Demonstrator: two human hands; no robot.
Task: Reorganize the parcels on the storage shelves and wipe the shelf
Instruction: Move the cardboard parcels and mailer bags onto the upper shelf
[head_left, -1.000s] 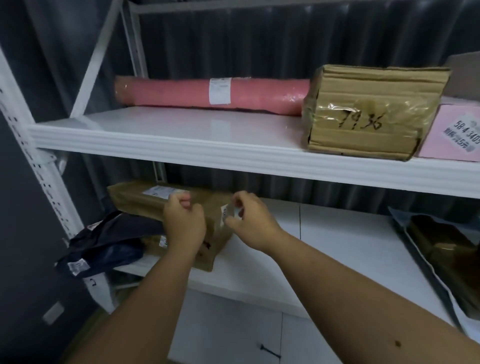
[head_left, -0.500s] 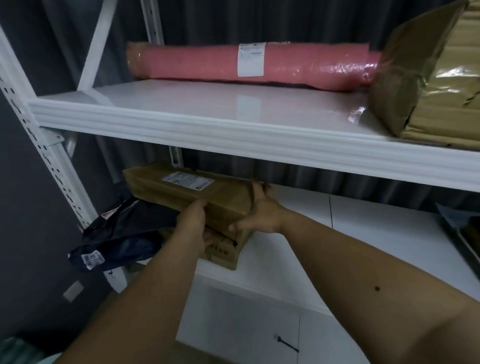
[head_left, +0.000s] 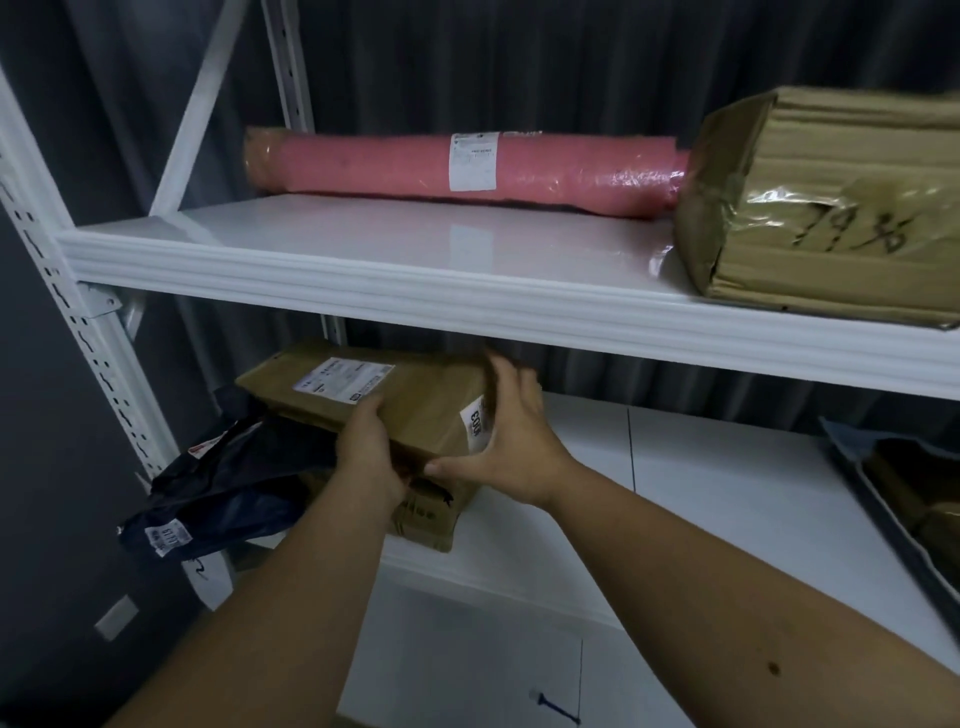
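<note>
Forearms fill the near field, both reaching to the left end of the lower shelf. We find the left hand with its fingers curled over the near edge of a long brown parcel, and the right hand spread against that parcel's right end, fingers extended upward and thumb hooked under the bottom corner; we judge this a two-handed hold. The parcel rests tilted on a cardboard box and touches a dark blue mailer bag that overhangs the shelf's left front corner. To do this step well, we advise keeping the right palm flat on the end face as a stop, taking the weight on the left hand, and lifting the parcel before any slide, since dragging it could in our judgement push the mailer bag off the edge. Clearance beneath the upper shelf looks limited, so the far end should stay low. At the right edge of the lower shelf lies an opened grey bag with something brown inside; we cannot tell what it is. Farther back, on the upper shelf, a pink roll lies along the rear, its right end meeting a taped carton marked in pen; the carton is closed and its contents are hidden.
</note>
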